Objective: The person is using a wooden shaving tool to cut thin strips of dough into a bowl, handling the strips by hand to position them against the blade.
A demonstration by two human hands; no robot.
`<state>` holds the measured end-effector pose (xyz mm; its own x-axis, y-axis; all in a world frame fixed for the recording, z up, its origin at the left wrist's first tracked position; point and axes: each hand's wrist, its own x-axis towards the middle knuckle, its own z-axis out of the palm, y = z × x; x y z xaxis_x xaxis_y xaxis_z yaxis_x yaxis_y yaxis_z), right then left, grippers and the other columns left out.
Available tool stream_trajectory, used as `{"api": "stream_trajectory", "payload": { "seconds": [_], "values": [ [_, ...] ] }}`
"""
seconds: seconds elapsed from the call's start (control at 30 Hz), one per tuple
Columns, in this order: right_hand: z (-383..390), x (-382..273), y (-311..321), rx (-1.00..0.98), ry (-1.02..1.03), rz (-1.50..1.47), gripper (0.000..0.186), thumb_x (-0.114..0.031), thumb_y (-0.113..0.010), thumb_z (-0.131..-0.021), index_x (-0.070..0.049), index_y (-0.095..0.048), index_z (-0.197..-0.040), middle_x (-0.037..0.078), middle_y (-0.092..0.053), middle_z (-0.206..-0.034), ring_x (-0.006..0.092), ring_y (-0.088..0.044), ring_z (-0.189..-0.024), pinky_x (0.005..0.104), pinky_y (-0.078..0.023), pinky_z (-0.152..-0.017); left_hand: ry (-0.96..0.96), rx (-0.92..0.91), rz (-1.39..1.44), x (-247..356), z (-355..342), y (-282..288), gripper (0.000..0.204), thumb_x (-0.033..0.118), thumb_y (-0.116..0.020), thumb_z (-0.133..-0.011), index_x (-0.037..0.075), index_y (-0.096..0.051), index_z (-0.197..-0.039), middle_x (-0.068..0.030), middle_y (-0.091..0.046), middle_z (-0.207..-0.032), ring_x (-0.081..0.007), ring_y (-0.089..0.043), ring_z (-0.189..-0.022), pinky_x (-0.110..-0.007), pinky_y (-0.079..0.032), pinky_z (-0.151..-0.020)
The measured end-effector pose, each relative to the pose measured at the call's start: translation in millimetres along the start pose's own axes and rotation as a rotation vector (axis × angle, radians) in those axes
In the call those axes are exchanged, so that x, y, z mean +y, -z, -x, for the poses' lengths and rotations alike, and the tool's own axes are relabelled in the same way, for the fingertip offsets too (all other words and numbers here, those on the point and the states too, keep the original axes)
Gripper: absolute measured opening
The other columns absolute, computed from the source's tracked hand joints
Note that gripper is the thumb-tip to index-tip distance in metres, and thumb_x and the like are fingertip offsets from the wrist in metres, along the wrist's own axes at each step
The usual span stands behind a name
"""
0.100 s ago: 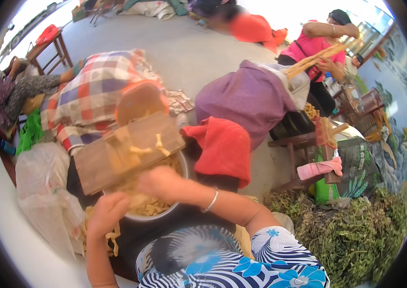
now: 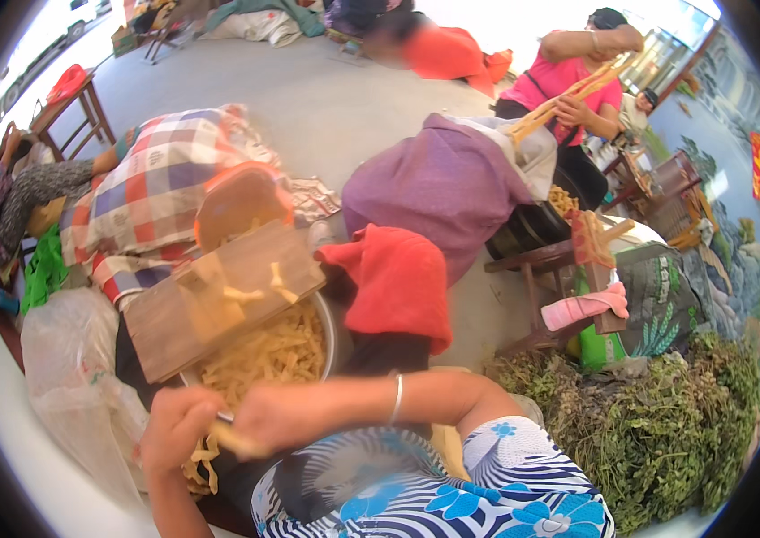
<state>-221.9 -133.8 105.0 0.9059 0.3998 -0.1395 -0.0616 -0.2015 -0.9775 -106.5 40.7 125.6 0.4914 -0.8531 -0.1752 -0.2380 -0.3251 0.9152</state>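
Note:
My left hand (image 2: 178,421) is closed at the lower left around a small, thin metal piece (image 2: 223,415), too unclear to name. My right hand (image 2: 268,412), blurred by motion, is closed beside it on a pale yellow strip (image 2: 235,441). Beyond both hands stands a metal bowl (image 2: 330,350) full of yellow strips (image 2: 263,350), with a wooden board (image 2: 165,332) resting across its back part and a few strips lying on the board. More strips (image 2: 202,471) hang below my left hand.
An orange basin (image 2: 241,193), checked cloth (image 2: 156,170), red cloth (image 2: 393,296) and purple covering (image 2: 434,188) lie ahead. A plastic bag (image 2: 66,377) is at left; dried plants (image 2: 640,439) and a wooden stool (image 2: 546,269) at right. A person in pink (image 2: 541,81) holds long sticks.
Both my hands have moved down toward my lap, my right hand most, uncovering more of the bowl's strips. The surrounding scene has shifted slightly leftward in the view.

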Motion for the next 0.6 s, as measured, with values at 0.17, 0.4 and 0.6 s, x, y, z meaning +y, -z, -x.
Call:
{"api": "stream_trajectory", "payload": {
  "seconds": [0.17,0.4,0.6],
  "values": [
    [16,-62,-17,0.089,0.287,-0.612,0.017,-0.014,-0.06,-0.093,0.0,-0.069,-0.093,0.002,-0.064,-0.078,0.0072,-0.057,-0.072,0.0233,-0.047,-0.061,-0.389,0.365,0.114,27,42,-19,0.032,0.029,-0.05,-0.086,0.001,-0.065,-0.087,-0.0072,-0.064,-0.077,-0.0184,-0.057,-0.07,-0.032,-0.044,-0.069],
    [-30,27,7,1.037,0.364,0.647,0.022,-0.014,-0.065,-0.079,-0.008,-0.068,-0.1,0.007,-0.058,-0.068,0.0266,-0.058,-0.061,0.0396,-0.046,-0.057,0.01,0.209,0.723,-12,-14,-56,0.047,0.017,-0.056,-0.09,0.0,-0.047,-0.132,0.0058,-0.048,-0.072,-0.0014,-0.038,-0.053,-0.016,-0.028,-0.047],
    [-33,81,7,1.079,0.394,0.828,0.013,-0.02,-0.065,-0.067,-0.015,-0.054,-0.071,0.005,-0.053,-0.066,0.0249,-0.057,-0.061,0.0392,-0.042,-0.056,0.197,0.125,0.811,-64,-29,-73,0.032,0.015,-0.055,-0.093,0.005,-0.054,-0.123,0.0069,-0.047,-0.072,-0.0017,-0.04,-0.056,-0.017,-0.03,-0.049]
  ]
}}
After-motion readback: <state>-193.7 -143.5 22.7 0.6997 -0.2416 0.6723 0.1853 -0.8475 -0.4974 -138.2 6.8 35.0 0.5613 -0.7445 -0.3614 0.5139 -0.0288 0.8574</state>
